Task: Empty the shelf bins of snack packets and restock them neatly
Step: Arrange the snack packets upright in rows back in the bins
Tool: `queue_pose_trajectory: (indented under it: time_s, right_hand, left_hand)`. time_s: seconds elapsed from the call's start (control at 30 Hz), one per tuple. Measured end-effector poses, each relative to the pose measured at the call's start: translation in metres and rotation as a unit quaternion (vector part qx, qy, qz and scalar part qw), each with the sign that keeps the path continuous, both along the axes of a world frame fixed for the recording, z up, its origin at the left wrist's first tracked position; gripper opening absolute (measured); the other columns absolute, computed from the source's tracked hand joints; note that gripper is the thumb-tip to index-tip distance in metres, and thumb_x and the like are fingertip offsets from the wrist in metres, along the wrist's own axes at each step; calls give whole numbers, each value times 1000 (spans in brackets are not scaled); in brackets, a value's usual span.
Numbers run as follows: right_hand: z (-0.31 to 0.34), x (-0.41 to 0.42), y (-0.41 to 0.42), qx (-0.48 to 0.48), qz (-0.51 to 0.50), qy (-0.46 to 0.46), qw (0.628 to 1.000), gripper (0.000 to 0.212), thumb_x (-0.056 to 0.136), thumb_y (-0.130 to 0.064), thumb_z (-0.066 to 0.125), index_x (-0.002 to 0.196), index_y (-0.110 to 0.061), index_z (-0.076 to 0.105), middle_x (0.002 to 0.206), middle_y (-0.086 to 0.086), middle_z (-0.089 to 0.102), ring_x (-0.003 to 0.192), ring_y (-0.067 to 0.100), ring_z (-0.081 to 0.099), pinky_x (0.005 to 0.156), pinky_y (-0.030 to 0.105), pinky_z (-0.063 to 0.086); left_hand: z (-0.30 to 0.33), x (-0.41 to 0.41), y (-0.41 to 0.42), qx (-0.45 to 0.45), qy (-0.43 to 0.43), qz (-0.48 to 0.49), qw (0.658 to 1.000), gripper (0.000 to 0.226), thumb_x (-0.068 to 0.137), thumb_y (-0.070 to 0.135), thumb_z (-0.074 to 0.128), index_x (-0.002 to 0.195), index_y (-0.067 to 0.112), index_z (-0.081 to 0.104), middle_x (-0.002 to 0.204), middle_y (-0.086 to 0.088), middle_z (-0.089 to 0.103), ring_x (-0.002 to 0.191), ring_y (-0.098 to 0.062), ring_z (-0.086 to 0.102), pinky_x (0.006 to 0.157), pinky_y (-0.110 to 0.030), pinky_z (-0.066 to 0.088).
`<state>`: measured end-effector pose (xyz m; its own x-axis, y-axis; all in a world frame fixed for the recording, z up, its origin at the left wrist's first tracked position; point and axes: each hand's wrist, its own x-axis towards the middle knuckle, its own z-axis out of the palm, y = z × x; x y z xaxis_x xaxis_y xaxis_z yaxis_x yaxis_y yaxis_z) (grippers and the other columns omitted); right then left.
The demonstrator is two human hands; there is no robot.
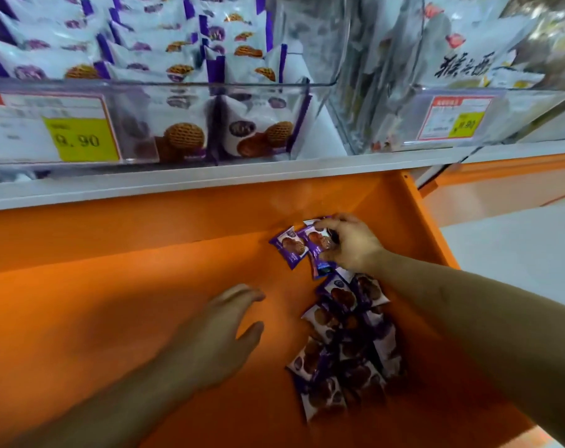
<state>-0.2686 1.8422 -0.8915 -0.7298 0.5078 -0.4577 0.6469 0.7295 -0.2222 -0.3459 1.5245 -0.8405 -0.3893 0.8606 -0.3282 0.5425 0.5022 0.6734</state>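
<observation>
**Packets gathered off orange shelf as clear bin waits above**

The right hand (349,245) reaches forward to the far end of a run of snack packets, fingers curled down over the purple-and-white packet (318,244) at the top of the heap, pinching it along with what looks like one more beneath; exactly how many it holds cannot be told. A second packet (289,244) lies just beside it to the left, touching. The left hand (224,328) hovers open and empty, palm down, fingers spread and pointing toward the heap, clear of any packet.

The loose packets (346,344) lie in a strip on the orange shelf (113,302), their long axis running from near the person's body away toward the back wall, along the right forearm and partly under it. The heap thus lies to the right of the left hand and directly below the right, so the right hand is the nearer one. The right arm is stretched long across the strip; the left is bent lower and shorter.

Above, past the white shelf edge (210,179), the clear bin (190,92) is already mostly stocked with upright matching packets behind a yellow price tag (84,139). Restocking appears well along, with the lift from heap to bin being up and forward.
</observation>
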Motion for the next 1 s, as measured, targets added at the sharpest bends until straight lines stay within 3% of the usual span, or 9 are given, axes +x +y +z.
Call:
queue_pose_trajectory:
  time_s: [0.2,0.33,0.47,0.53,0.6,0.63,0.7,0.83,1.0]
  right_hand:
    - [5,12,-19,-4,-11,50,999,61,77,-24,92,127,-44,64,135,-7,49,109,17,60,99,30,53]
    - [10,19,-59,-67,44,39,996,63,74,-28,93,128,-43,63,145,-7,54,129,19,56,102,33,53]
    - [41,14,-96,-173,29,110,978,59,75,-29,94,127,-39,67,131,-18,63,117,3,61,99,26,54]
    - [60,8,-116,-248,24,140,958,64,75,-26,95,131,-37,65,125,-17,67,109,0,66,95,29,59]
    - [69,5,-134,-307,10,154,939,77,76,-19,94,142,-34,55,124,-11,68,104,4,71,87,32,63]
    - [70,5,-142,-332,2,153,931,86,78,-16,93,148,-33,47,124,-8,68,104,6,72,86,33,64]
    - [68,5,-153,-368,-8,131,921,100,79,-15,92,156,-34,32,127,-7,67,106,8,73,86,31,63]
    - [62,6,-146,-334,40,57,940,112,79,-21,91,161,-44,18,145,-12,56,125,7,62,98,35,60]
    - [39,14,-114,-288,41,-19,957,104,85,1,77,159,-50,23,154,-8,40,107,21,71,65,28,61]
  left_hand:
    - [-27,1,-18,30,12,36,999,45,101,49,53,145,43,45,146,30,42,136,6,41,107,-16,34]
    - [-19,8,-22,31,-12,59,998,38,100,41,59,137,39,53,141,29,45,131,3,45,110,-27,41]
    - [-18,8,-21,30,-81,157,984,48,97,42,68,140,43,49,133,23,50,118,-1,55,95,-27,49]
    - [-13,2,-15,36,-206,260,943,57,93,45,72,144,42,46,134,17,53,117,-7,60,95,-32,54]
    - [-6,-4,-11,62,-374,343,860,53,89,46,75,138,41,53,128,14,63,113,-17,68,96,-46,59]
    - [-5,-6,-10,73,-443,354,821,51,87,42,77,135,39,58,123,9,71,108,-22,72,94,-50,60]
    - [-4,-9,-11,90,-499,343,791,49,85,29,79,131,35,63,118,-1,76,104,-32,75,89,-51,62]
    - [-20,-13,-19,89,-485,384,781,62,73,21,86,130,30,64,120,-5,76,101,-30,76,73,-41,60]
    - [-31,-25,-35,48,-431,378,818,59,75,12,88,128,26,67,107,-1,79,95,-25,77,69,-34,56]
